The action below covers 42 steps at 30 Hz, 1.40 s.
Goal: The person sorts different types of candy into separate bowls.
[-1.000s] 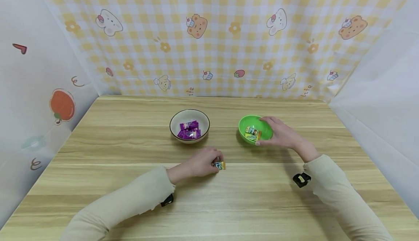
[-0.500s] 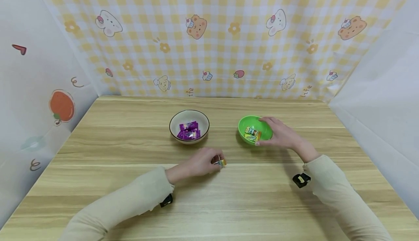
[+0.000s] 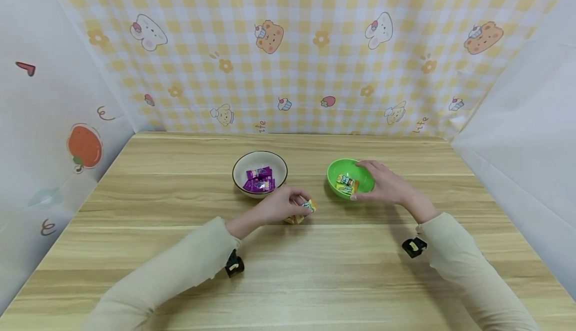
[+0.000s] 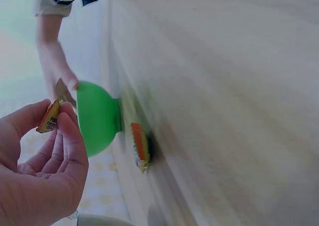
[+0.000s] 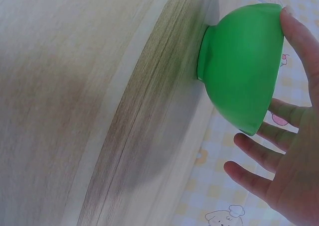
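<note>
My left hand (image 3: pixel 281 204) pinches a small yellow-and-orange candy (image 4: pixel 49 117) between thumb and fingertips, raised over the table. A second candy (image 4: pixel 140 145) in a similar wrapper lies on the wood below that hand; in the head view it is partly covered by the fingers. To the right stands a green bowl (image 5: pixel 244 61) with a couple of yellow candies (image 3: pixel 345 184) inside. My right hand (image 3: pixel 384 185) grips this bowl across its right side, thumb at the near rim and fingers at the far rim.
Behind the left hand stands a white, dark-rimmed bowl (image 3: pixel 238 173) holding several purple candies (image 3: pixel 260 181). Both bowls rest on a wooden table (image 3: pixel 342 281). A yellow checked cloth (image 3: pixel 297 71) hangs at the table's back edge, with white sheets along the sides.
My left hand has lifted a candy off the table and moved slightly up and away from me, uncovering another candy beneath. The right hand and green bowl have stayed put.
</note>
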Motion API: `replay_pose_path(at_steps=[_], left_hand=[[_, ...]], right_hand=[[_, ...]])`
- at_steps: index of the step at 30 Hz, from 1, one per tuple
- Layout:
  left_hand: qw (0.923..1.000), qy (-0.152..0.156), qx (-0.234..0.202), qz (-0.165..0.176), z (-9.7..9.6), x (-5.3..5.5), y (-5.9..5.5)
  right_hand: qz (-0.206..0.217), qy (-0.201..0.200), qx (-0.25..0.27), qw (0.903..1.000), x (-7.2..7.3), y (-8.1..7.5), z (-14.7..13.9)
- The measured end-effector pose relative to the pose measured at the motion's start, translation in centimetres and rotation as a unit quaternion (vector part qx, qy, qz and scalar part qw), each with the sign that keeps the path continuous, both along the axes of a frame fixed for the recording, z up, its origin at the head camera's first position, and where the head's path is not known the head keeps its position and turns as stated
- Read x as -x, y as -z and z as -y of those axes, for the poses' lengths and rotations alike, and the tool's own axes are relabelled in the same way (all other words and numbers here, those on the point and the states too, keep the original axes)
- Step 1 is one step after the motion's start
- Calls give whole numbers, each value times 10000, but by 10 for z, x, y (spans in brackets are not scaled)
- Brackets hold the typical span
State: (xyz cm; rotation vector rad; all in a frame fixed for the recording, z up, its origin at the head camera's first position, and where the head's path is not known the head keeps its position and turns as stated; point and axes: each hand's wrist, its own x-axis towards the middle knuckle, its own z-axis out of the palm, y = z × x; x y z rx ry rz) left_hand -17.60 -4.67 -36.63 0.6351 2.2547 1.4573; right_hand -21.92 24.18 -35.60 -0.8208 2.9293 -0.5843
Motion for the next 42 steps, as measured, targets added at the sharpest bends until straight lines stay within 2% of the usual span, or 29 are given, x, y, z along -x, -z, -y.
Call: replay_pose_path(at_steps=[4,7,9,14,18,27,30,33,35,42], left_hand=[[9964,-333,-314,717,-7,11,-5],[9927,-562,-445,973,-16,21,-10],[9913,-627,-494,1044,-22,23,-17],[9922,-640,-441,979,-35,37,-23],[9921,-708,-426,947,-46,48,-19],[9888,-966,-527,1005,-68,61,-16],[9836,-1049,-887,1173,-74,63,-17],[9742,-1074,-1346,1461,-78,63,-19],[9717,-1063,-1455,1525,-79,61,-20],[9796,-994,-1150,1312,-70,53,-25]], right_hand=[[-10,-25,2,10000,0,1,0],[-5,-48,14,10000,1,1,-1],[8,-55,16,10000,1,1,-1],[29,-47,31,10000,1,1,0],[43,-33,1,10000,2,1,0],[-7,-57,2,10000,2,-1,0],[5,-41,4,10000,2,-1,0],[20,-22,-3,10000,2,0,0],[11,-50,3,10000,2,0,0],[42,-50,14,10000,2,-1,-1]])
